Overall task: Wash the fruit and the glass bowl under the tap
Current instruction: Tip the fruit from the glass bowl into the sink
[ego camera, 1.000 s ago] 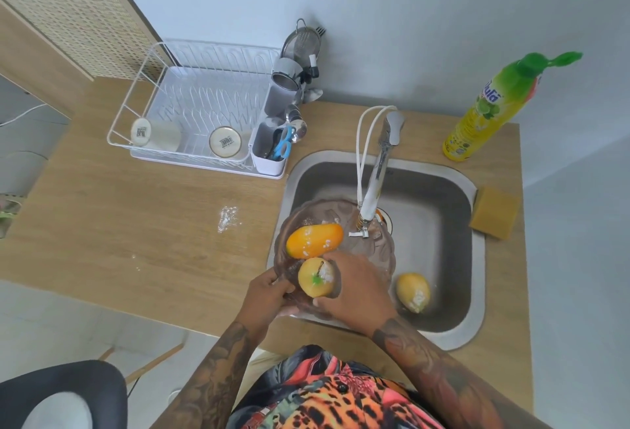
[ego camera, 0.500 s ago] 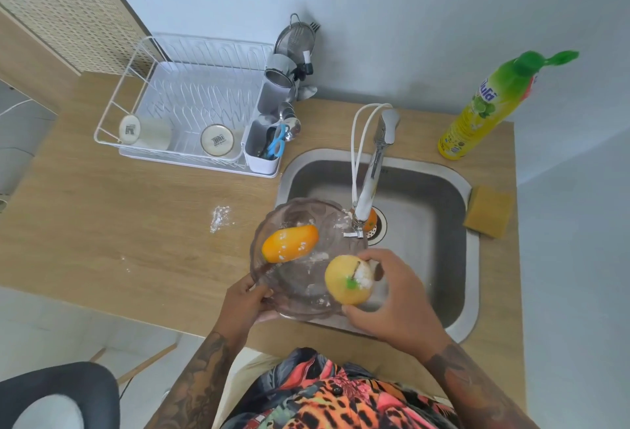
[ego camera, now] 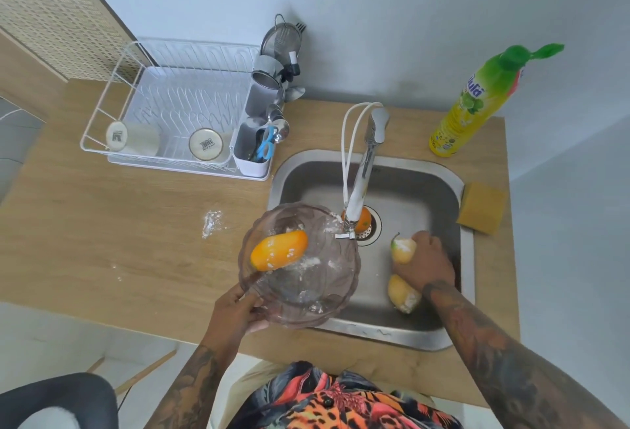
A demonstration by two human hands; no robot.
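The glass bowl (ego camera: 300, 265) is tilted over the sink's (ego camera: 439, 173) left rim, partly above the worktop (ego camera: 102, 224), and the orange mango (ego camera: 279, 250) is still inside, long axis running from lower left up to the right. Left hand (ego camera: 238, 309) grips the bowl's near rim, fingers curled round it. And there's the change: the yellow-green fruit (ego camera: 403, 249) that sat in the bowl a second ago has gone across, and the right hand (ego camera: 424, 263) now clamps it low in the basin, stem end pointing up towards the back wall. Just below it lies another yellow fruit (ego camera: 404, 293), long axis slanting down to the right. An orange (ego camera: 364, 219) sits by the drain, half hidden behind the tap (ego camera: 361, 186). So I'd say the bowl is being emptied for washing, one mango to go. White residue still clings to fruit and glass; I can't tell if water is running.
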